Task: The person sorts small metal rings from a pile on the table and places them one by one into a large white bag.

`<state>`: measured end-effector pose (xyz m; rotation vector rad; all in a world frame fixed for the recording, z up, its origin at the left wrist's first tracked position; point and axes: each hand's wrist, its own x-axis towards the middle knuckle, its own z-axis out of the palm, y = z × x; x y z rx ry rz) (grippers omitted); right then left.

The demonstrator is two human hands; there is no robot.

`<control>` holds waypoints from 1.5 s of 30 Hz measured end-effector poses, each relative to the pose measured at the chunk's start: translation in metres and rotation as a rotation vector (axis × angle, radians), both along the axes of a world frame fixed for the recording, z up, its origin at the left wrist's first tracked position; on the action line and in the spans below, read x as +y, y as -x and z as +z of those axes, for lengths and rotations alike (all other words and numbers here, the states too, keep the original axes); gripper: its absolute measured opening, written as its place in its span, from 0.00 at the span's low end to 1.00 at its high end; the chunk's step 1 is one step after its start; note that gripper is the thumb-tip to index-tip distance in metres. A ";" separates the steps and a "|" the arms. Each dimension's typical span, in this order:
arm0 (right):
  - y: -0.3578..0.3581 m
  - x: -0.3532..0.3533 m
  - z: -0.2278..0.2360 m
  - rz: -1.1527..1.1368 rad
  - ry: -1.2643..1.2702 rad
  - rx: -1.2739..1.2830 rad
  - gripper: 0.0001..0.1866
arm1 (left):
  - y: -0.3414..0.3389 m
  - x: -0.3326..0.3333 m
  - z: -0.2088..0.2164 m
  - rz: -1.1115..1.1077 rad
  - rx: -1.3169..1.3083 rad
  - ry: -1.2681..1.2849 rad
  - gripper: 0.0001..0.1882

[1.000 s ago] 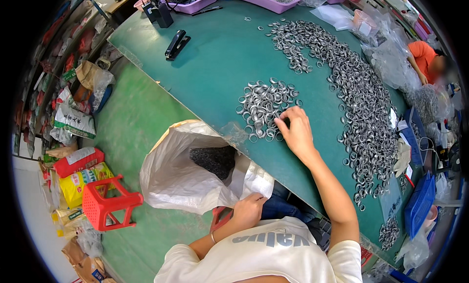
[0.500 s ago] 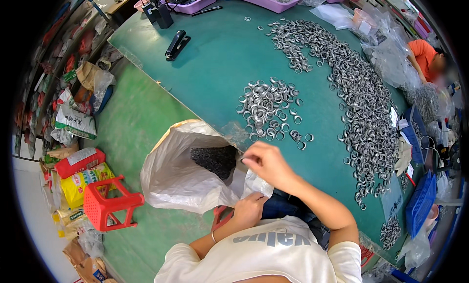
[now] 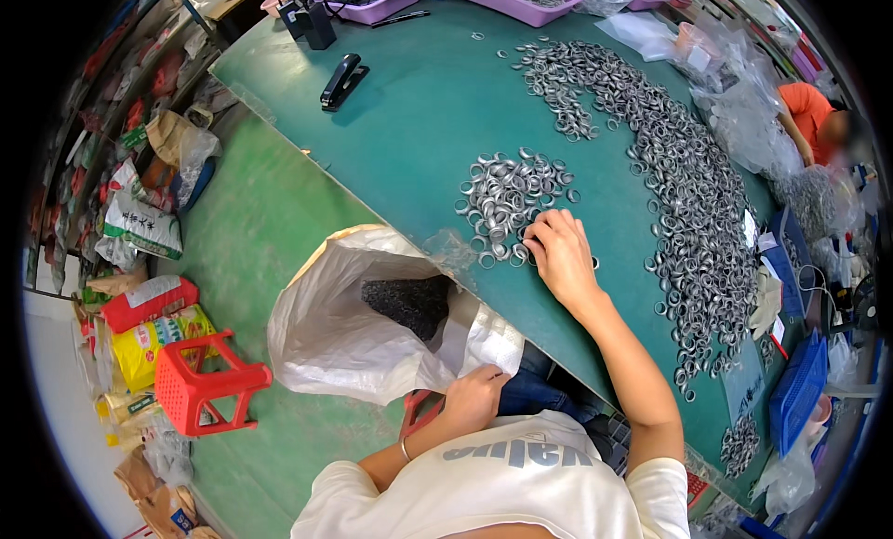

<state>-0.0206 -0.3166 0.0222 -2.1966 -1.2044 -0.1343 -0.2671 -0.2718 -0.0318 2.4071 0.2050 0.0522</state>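
Note:
My left hand [image 3: 473,397] is closed on the rim of a large white woven sack [image 3: 321,353], whose mouth gapes toward me. A dark, grainy-looking heap [image 3: 406,305] lies inside it. My right hand [image 3: 565,253] is over the right edge of a small pile of grey metal rings [image 3: 502,190] on the table. Its fingers bend down and draw together at the rings. The fingertips are partly hidden, so whatever they pinch cannot be made out.
A long band of similar rings [image 3: 693,195] curves across the green table [image 3: 409,120]. A black stapler [image 3: 344,81] lies toward the far left. A red stool [image 3: 209,381] stands on the floor. At the right sits another person [image 3: 807,116] in orange, beyond plastic bags.
My right hand has moved from above the sack's mouth, up and right, to the small ring pile. My left hand still grips the sack's rim.

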 end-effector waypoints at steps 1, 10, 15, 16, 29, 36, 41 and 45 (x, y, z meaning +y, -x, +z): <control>0.000 0.000 0.000 -0.002 -0.031 -0.019 0.04 | 0.000 0.000 0.000 0.003 -0.002 0.003 0.12; 0.003 -0.012 -0.005 -0.018 -0.001 -0.029 0.06 | 0.001 -0.001 -0.001 0.010 0.004 0.015 0.13; 0.003 -0.009 -0.001 -0.040 0.009 -0.020 0.05 | 0.000 -0.001 0.001 0.000 0.021 -0.018 0.13; 0.003 -0.008 0.000 -0.040 -0.028 0.004 0.04 | 0.000 -0.001 0.002 0.002 0.011 -0.016 0.13; 0.062 -0.004 0.016 0.196 -0.104 0.211 0.07 | 0.000 -0.001 0.004 -0.008 -0.002 -0.018 0.14; 0.026 -0.022 0.003 -0.009 0.111 -0.236 0.07 | 0.001 -0.002 -0.001 -0.002 0.008 -0.016 0.13; 0.028 -0.015 0.004 -0.040 -0.107 -0.076 0.06 | 0.002 -0.002 -0.001 -0.002 -0.005 -0.022 0.14; 0.031 -0.002 -0.005 -0.027 -0.061 -0.106 0.05 | 0.001 -0.001 0.002 -0.010 0.007 -0.018 0.14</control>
